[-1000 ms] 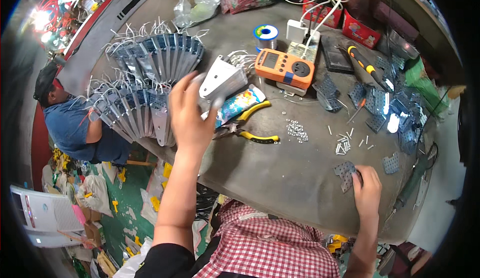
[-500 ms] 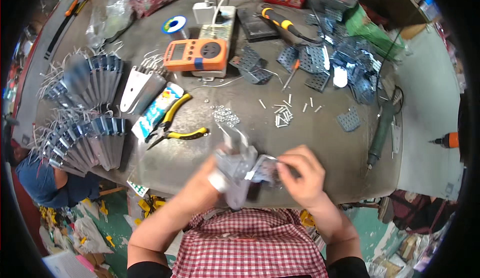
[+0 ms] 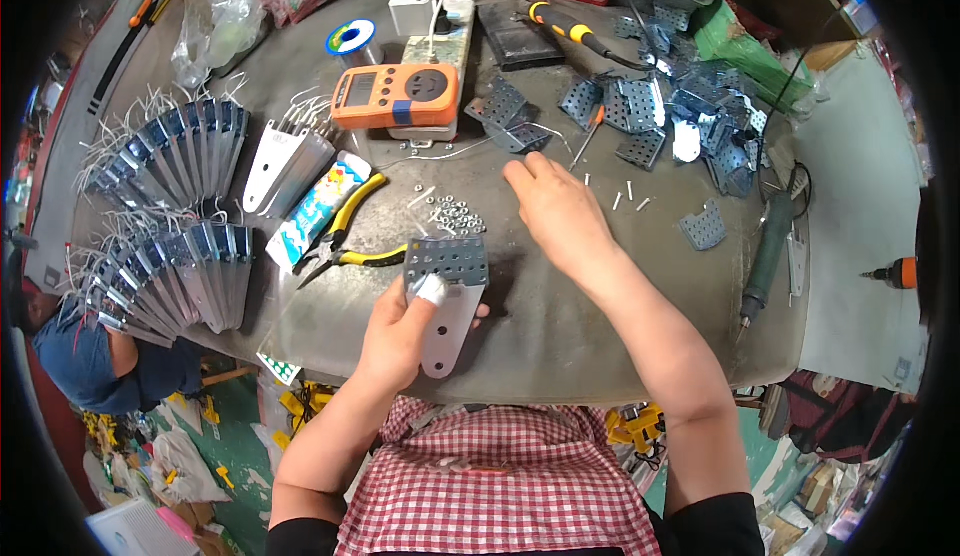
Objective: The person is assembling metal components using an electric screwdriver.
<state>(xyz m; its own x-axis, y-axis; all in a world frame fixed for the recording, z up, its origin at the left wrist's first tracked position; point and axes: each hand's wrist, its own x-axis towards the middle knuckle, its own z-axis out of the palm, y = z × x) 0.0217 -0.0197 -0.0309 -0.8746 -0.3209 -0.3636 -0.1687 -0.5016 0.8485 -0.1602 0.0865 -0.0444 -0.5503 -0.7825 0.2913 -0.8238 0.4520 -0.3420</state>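
Note:
In my left hand (image 3: pixel 392 334) is a silver metal bracket (image 3: pixel 452 321) with a rounded, holed end toward me. A dark perforated metal plate (image 3: pixel 447 258) covers its far end, and whitish leads appear to stick out beyond it. My left thumb, with white wrapping on its tip, presses on the bracket. Beyond and to the right, my right hand (image 3: pixel 562 218) reaches over the table where small screws lie. Its fingers are bent down and their undersides are hidden; whether something is between them does not show. Several small nuts (image 3: pixel 458 218) lie just past the plate.
Yellow-handled pliers (image 3: pixel 345 246), an orange multimeter (image 3: pixel 395 96) and fanned metal pieces with wires (image 3: pixel 180 271) are on the left. Loose screws (image 3: pixel 630 191), a heap of perforated plates (image 3: pixel 715 126) and a green power screwdriver (image 3: pixel 766 256) lie right. A soldering iron (image 3: pixel 565 28) rests at the back.
My right hand has left the bracket and moved away over the screws. My left hand has shifted slightly left, and the bracket with its perforated plate now lies face up in it.

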